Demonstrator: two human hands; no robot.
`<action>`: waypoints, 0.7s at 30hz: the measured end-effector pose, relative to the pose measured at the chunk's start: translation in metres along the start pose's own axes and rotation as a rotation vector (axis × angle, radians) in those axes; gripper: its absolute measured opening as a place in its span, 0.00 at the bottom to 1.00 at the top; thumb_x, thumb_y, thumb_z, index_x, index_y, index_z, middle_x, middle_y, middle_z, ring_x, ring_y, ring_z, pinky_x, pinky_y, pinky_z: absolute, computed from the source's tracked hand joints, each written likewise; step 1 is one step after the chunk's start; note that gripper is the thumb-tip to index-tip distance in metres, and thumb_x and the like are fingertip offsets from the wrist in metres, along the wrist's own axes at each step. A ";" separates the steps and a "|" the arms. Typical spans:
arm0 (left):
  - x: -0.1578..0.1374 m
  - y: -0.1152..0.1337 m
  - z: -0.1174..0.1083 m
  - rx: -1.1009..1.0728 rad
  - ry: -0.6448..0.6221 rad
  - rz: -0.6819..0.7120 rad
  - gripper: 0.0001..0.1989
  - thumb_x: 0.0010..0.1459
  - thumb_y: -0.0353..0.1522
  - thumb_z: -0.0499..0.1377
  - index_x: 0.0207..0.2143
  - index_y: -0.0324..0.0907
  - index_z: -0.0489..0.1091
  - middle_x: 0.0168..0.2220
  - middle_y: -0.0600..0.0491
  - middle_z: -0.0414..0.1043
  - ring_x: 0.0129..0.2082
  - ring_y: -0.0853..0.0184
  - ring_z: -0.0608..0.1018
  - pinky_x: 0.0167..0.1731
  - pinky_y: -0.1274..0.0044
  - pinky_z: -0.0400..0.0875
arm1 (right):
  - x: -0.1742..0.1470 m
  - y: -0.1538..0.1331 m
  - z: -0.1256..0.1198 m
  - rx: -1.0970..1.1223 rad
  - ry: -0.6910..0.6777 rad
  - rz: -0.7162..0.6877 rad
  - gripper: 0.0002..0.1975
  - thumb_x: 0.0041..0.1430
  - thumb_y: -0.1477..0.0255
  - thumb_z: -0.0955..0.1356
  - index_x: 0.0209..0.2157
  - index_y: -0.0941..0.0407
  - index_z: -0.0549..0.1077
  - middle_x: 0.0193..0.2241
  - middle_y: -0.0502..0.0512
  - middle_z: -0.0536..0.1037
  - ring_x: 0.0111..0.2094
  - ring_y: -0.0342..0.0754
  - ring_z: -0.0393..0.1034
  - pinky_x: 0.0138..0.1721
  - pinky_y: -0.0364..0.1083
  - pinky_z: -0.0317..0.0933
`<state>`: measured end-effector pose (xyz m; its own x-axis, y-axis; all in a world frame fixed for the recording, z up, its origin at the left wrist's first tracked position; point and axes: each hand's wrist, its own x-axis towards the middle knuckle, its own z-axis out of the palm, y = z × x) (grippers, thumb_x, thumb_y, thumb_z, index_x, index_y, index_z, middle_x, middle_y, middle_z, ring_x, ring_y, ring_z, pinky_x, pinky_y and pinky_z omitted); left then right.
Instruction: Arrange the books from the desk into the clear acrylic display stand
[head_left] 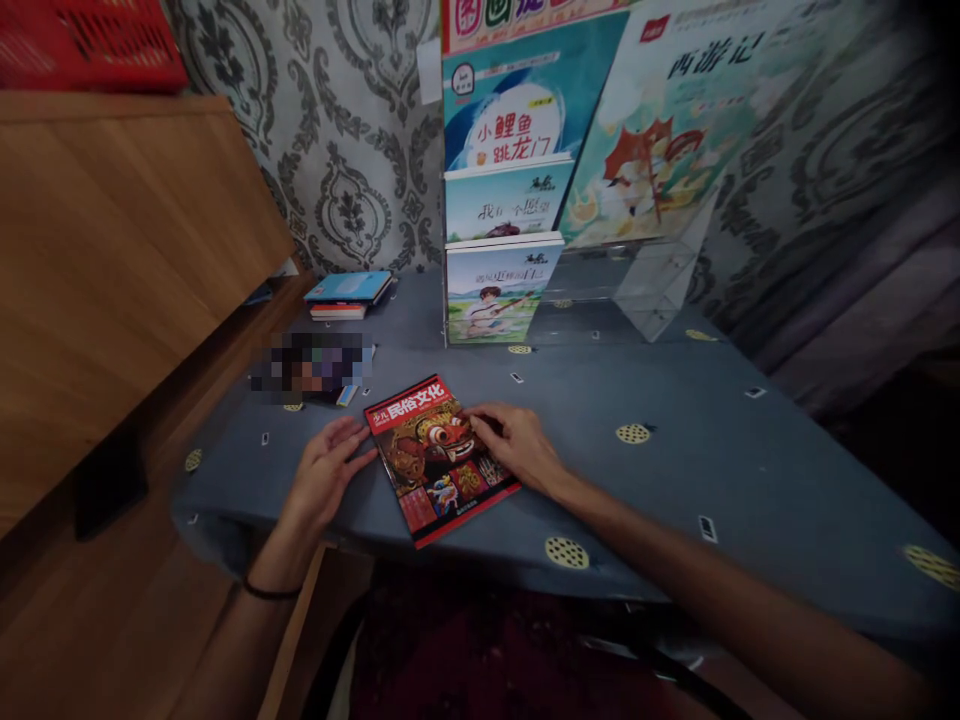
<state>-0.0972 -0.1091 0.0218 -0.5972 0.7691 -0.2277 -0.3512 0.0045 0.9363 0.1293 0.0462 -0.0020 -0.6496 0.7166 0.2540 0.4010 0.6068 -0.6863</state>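
While the desk (675, 400) carries a clear rack (660, 285) at 12 o'clock, the red-and-black book (442, 455) lies flat at 7 o'clock from it; at its 9 o'clock, the left hand (322, 470) has fingers spread wide; at 3 o'clock, the right hand (525, 445) touches its cover, whether pinching I cannot tell.

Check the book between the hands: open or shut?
Shut. The book lies with its front cover facing up and no inside pages showing; the right hand overlaps its right edge.
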 end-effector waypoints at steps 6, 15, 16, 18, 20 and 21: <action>0.004 -0.002 0.005 0.001 -0.079 -0.179 0.18 0.48 0.27 0.70 0.43 0.37 0.73 0.38 0.44 0.81 0.38 0.62 0.82 0.44 0.70 0.78 | -0.002 0.000 0.001 0.087 0.030 0.008 0.15 0.61 0.69 0.64 0.40 0.55 0.81 0.36 0.57 0.84 0.36 0.53 0.78 0.40 0.50 0.70; 0.007 -0.009 0.034 -0.104 -0.309 -0.163 0.25 0.44 0.39 0.74 0.45 0.41 0.78 0.46 0.44 0.81 0.46 0.54 0.82 0.45 0.68 0.77 | 0.005 0.014 0.006 0.495 0.060 0.142 0.24 0.53 0.57 0.71 0.48 0.55 0.76 0.28 0.52 0.79 0.27 0.48 0.72 0.30 0.47 0.66; 0.008 -0.006 0.036 -0.117 -0.313 -0.156 0.27 0.44 0.39 0.74 0.47 0.41 0.77 0.47 0.44 0.81 0.47 0.53 0.82 0.46 0.68 0.77 | 0.008 0.016 0.005 0.592 0.035 0.178 0.28 0.50 0.54 0.73 0.48 0.55 0.75 0.24 0.48 0.76 0.23 0.45 0.68 0.25 0.44 0.63; 0.012 0.002 0.039 -0.130 -0.307 -0.134 0.29 0.43 0.38 0.74 0.49 0.41 0.76 0.48 0.44 0.80 0.49 0.53 0.81 0.48 0.68 0.76 | 0.013 0.018 0.001 0.772 -0.057 0.241 0.32 0.45 0.49 0.75 0.46 0.56 0.74 0.17 0.41 0.67 0.14 0.39 0.56 0.16 0.40 0.52; 0.016 0.008 0.043 -0.136 -0.293 -0.102 0.29 0.42 0.37 0.75 0.48 0.41 0.77 0.48 0.44 0.80 0.49 0.54 0.81 0.49 0.68 0.76 | 0.017 0.015 -0.006 0.893 -0.148 0.275 0.33 0.43 0.48 0.76 0.43 0.57 0.73 0.16 0.38 0.63 0.11 0.35 0.47 0.13 0.38 0.43; 0.018 0.011 0.046 -0.135 -0.294 -0.086 0.28 0.42 0.37 0.75 0.47 0.40 0.77 0.48 0.44 0.81 0.49 0.54 0.81 0.49 0.69 0.76 | 0.018 0.012 -0.011 0.932 -0.175 0.275 0.32 0.43 0.48 0.76 0.42 0.57 0.73 0.16 0.38 0.64 0.11 0.34 0.46 0.12 0.38 0.41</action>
<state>-0.0785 -0.0656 0.0401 -0.3344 0.9212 -0.1991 -0.4952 0.0080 0.8687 0.1298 0.0700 0.0015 -0.7266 0.6854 -0.0474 -0.0686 -0.1410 -0.9876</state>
